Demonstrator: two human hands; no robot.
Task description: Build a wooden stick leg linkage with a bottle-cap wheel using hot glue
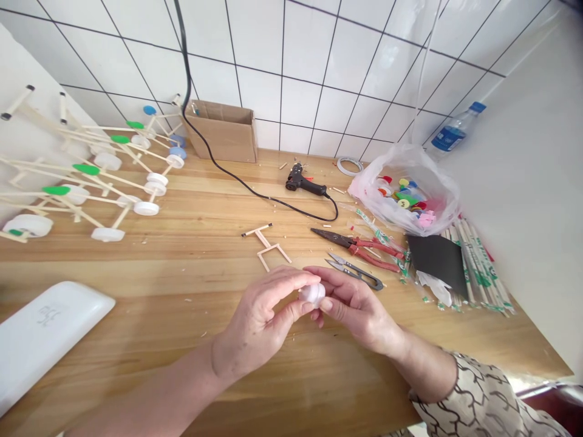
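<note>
Both hands meet over the wooden table (182, 273) near its front edge. My left hand (262, 315) pinches a small white bottle cap (312, 294) between thumb and fingers. My right hand (353, 306) holds the same cap from the other side, fingers curled around it. A small frame of glued wooden sticks (266, 243) lies flat just beyond the hands. Small snips (355, 271) and red-handled pliers (359, 244) lie to the right of the frame.
A black glue gun (304, 182) with its cord lies further back, near a cardboard box (224, 130). A plastic bag of coloured caps (405, 194), wrapped chopsticks (478, 267) and a black sheet (437, 255) sit right. Finished stick-and-cap models (91, 176) crowd the left; a white tray (40, 334) lies front left.
</note>
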